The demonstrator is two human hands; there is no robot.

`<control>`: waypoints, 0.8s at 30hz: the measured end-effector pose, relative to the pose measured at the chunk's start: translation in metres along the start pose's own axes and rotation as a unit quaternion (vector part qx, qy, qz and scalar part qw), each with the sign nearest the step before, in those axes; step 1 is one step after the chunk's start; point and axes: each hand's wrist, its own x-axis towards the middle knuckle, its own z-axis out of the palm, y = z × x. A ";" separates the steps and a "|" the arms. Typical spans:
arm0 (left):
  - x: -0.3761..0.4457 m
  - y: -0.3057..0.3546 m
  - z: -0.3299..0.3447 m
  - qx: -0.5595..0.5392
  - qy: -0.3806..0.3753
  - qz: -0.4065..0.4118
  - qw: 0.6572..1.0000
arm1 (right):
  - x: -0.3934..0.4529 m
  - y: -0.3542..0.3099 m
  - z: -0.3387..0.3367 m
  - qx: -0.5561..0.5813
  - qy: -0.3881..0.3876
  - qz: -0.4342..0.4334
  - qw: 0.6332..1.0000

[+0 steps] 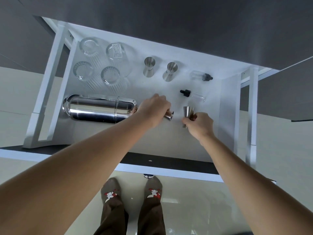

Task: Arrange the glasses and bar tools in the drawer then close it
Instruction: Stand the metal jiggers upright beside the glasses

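Drawer lies open mid-frame, glasses in its upper left. I see my left hand gripping one jigger, my right hand another jigger, beside the shaker.

Single view only, head-worn wide-angle cam. Looks steeply down, slightly fwd, from above open white pull-out drawer. Near range: both bare forearms run from bottom corners up to frame centre, left hand and right hand meeting mid-frame. Drawer fills middle band; dark grey cabinet front across top edge. Own feet in brown patterned socks on glossy pale floor at bottom centre. Strong fisheye bend at edges, drawer sides splayed outward. No 2nd view, so no overlap.
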 end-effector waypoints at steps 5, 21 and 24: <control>0.003 -0.015 -0.014 -0.269 0.177 -0.157 0.934 | -0.004 -0.014 -0.004 -0.038 0.051 -0.129 0.990; 0.023 -0.052 -0.017 -0.306 0.213 -0.255 0.892 | 0.037 -0.081 0.026 -0.091 0.091 -0.274 0.953; 0.022 -0.052 -0.016 -0.302 0.204 -0.245 0.898 | 0.036 -0.080 0.027 -0.073 0.073 -0.274 0.956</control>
